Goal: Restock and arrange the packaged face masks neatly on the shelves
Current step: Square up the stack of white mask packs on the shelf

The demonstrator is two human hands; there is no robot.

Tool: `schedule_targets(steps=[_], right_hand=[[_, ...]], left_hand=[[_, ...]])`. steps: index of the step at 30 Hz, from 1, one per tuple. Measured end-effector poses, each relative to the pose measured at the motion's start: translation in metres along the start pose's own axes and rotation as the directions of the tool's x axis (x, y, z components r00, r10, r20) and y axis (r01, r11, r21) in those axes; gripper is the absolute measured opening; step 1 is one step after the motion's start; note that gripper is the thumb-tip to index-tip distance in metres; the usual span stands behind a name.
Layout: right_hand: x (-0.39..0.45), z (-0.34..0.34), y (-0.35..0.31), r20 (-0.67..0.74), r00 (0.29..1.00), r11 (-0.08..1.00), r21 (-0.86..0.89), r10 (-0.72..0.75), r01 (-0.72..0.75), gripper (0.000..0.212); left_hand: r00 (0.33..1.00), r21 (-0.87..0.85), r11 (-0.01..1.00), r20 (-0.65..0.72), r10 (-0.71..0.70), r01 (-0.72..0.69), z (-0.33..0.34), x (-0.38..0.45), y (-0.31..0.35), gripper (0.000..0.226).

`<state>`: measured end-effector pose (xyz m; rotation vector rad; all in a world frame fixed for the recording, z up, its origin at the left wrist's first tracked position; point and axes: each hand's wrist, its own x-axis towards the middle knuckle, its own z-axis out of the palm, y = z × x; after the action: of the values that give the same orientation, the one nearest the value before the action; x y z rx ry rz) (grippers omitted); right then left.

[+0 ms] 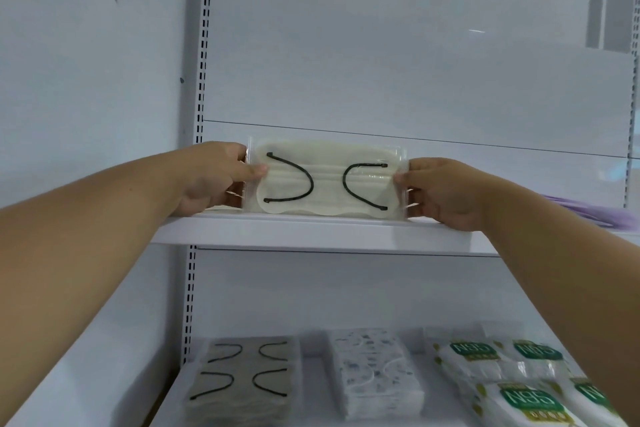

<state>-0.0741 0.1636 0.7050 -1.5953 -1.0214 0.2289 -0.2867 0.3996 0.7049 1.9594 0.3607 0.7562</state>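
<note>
White upper shelf point(325, 230), mid-frame, carries the cream mask pack point(327, 178) on edge, left hand point(216, 177) & right hand point(441, 189) pinching its ends; w/o backing it'd likely tip fwd on release.

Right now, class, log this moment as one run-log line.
hands: left, right hold clear-wrapped cream mask pack | upright on white upper shelf | step: placing

We are reading "N95" in white on green labels, seen upside down, on the white mask packs point(498, 367) lying at the right of the lower shelf point(311, 388); we are finding no other legible text
</note>
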Motion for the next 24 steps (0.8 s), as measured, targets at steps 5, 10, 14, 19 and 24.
schedule_targets(steps=[5,10,14,19,24], right_hand=[[-0.005,-0.003,0.005,0.014,0.990,0.986,-0.088,-0.138,0.139,0.021],[-0.007,-0.004,0.004,0.084,0.994,0.997,-0.029,-0.068,0.070,0.020],[-0.006,-0.005,0.005,0.044,0.998,0.999,-0.008,-0.054,0.054,0.023],[-0.006,-0.003,0.005,-0.022,0.996,0.997,0.006,-0.082,0.082,0.019],[-0.004,0.012,-0.009,-0.193,0.979,0.989,0.116,-0.067,0.090,0.014]], left_hand=[[0.998,0.046,0.997,0.035,0.054,-0.056,-0.007,-0.001,-0.002,0.003],[0.997,0.033,0.998,0.052,0.057,-0.059,-0.012,-0.003,-0.004,0.032],[0.995,0.015,0.998,0.089,0.054,-0.055,-0.010,-0.004,-0.006,0.028],[0.998,0.035,0.998,-0.007,0.057,-0.057,-0.006,-0.002,-0.004,0.020],[0.989,-0.103,0.993,-0.144,0.037,-0.052,-0.009,0.001,0.006,0.011]])
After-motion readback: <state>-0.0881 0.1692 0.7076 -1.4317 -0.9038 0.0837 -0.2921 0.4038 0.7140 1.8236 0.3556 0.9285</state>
